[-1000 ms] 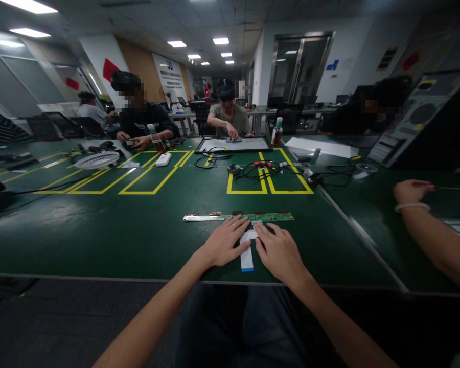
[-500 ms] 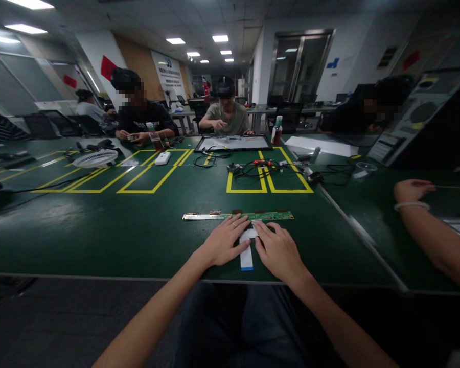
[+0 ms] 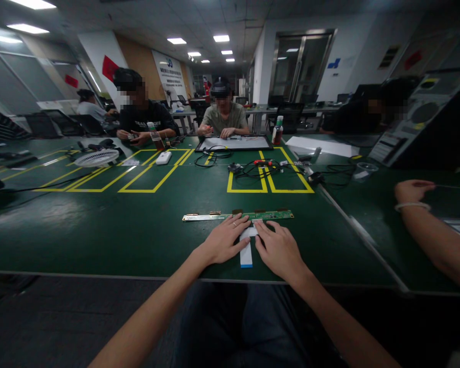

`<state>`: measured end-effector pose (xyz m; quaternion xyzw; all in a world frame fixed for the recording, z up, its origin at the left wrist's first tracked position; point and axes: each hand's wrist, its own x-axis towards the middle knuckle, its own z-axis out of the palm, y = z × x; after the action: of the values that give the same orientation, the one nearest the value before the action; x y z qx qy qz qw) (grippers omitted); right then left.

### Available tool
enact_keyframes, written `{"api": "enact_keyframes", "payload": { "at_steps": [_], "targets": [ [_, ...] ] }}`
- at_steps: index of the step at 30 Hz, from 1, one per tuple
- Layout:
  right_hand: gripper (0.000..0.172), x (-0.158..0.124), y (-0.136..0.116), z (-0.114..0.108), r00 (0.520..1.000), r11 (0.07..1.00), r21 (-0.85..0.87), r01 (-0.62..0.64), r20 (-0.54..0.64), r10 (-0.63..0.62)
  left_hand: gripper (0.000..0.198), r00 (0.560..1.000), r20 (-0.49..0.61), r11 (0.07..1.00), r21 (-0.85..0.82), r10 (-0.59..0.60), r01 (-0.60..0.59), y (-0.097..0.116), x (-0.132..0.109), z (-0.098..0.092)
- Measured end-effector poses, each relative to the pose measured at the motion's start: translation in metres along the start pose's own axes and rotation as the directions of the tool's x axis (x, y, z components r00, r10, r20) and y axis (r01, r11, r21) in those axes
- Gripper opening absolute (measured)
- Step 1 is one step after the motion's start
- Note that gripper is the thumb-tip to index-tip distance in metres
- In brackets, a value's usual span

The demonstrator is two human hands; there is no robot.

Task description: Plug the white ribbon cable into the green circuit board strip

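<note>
A long, narrow green circuit board (image 3: 279,215) lies crosswise on the green table. My left hand (image 3: 225,240) rests flat with its fingers spread, the fingertips at the board's near edge and the thumb over a white ribbon cable (image 3: 246,253). The cable is bent near the board, and its blue end points toward me. To the right of the cable, my right hand (image 3: 278,248) lies with fingers apart, fingertips touching the cable's upper part near the board. The fingers partly hide where cable and board meet.
Beyond the board, black cables with a red-handled item (image 3: 262,163) lie on the table (image 3: 99,230). Bottles (image 3: 277,131), a fan (image 3: 95,158) and a computer case (image 3: 425,112) stand farther off. A person's arm (image 3: 433,225) reaches in at right; others sit opposite.
My hands have barely moved. Across the table, the person in the middle has lowered both hands toward the panel.
</note>
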<state>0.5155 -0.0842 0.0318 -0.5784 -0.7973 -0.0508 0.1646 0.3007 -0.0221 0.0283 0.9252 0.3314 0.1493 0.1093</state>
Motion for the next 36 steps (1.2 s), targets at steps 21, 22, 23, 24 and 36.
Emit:
{"api": "enact_keyframes", "payload": {
  "at_steps": [21,22,23,24,36],
  "targets": [
    [0.051,-0.002,0.006,0.004,1.0,0.998,0.067,-0.008,0.03,0.006,0.059,1.0,-0.017,0.999,-0.043,0.011,-0.011,-0.001,-0.002,-0.003],
    [0.051,-0.002,0.006,0.003,1.0,0.997,0.073,-0.007,0.024,0.005,0.059,1.0,-0.017,0.999,-0.048,0.015,-0.016,-0.002,-0.002,-0.003],
    [0.05,-0.002,0.006,0.003,1.0,0.997,0.079,-0.007,0.02,0.006,0.059,1.0,-0.015,0.998,-0.053,0.02,-0.021,-0.002,-0.003,-0.003],
    [0.05,-0.002,0.006,0.002,1.0,0.996,0.084,-0.008,0.016,0.007,0.058,1.0,-0.014,0.998,-0.06,0.024,-0.025,-0.003,-0.003,-0.004],
    [0.047,-0.006,0.005,0.001,1.0,0.996,0.082,0.018,-0.017,-0.017,0.055,0.998,-0.035,0.991,-0.12,0.05,-0.054,0.002,-0.002,-0.009]
  ]
}}
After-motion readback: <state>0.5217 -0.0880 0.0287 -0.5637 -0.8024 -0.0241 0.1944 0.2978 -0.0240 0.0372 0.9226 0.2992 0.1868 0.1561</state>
